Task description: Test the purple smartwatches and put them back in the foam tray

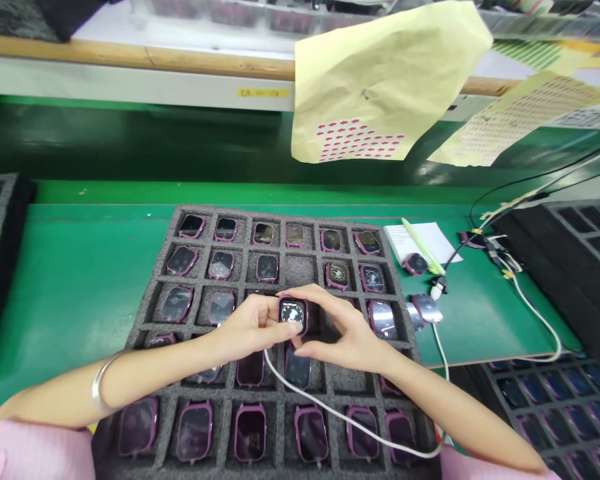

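Note:
A purple-framed smartwatch point(293, 315) without a strap is held above a grey foam tray, its screen lit with a watch face. My left hand point(253, 325) is closed on its left side, the thumb lying over the lower screen. Around the right side curves my right hand point(343, 330); its fingers reach along the top edge and its thumb is near the lower edge. A white cable point(330, 410) runs from under my hands to the right; its end by the watch is hidden. The foam tray point(300, 268) carries many similar watches in square compartments.
Right of the tray lie a white paper pad point(437, 237), a green pen point(423, 245), another watch point(415, 264) and cables point(535, 303). Dark trays point(545, 250) stand at right, another tray point(10, 233) at left. A yellow sheet point(380, 80) hangs from the shelf above.

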The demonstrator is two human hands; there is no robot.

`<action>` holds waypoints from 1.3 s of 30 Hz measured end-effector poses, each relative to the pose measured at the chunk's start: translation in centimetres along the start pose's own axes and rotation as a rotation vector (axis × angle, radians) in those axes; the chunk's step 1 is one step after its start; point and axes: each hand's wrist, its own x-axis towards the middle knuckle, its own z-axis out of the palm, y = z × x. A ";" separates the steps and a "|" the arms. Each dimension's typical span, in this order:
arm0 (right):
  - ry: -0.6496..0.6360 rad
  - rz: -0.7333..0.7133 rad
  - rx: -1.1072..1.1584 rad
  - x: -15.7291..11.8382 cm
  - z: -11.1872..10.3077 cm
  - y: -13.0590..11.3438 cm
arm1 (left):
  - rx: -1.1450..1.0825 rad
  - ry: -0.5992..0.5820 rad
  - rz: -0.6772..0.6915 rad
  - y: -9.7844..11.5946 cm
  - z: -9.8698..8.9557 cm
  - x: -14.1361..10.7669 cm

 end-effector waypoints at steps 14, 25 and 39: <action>0.131 -0.092 -0.326 -0.1 0.4 -0.7 | 0.130 -0.018 0.058 -0.8 0.0 0.1; 0.116 -0.097 -0.364 -0.3 0.7 -0.4 | 0.125 0.016 0.088 -1.0 0.1 0.3; 0.045 0.021 -0.793 3.2 -4.0 1.5 | 0.073 0.037 0.033 -0.8 -0.8 0.0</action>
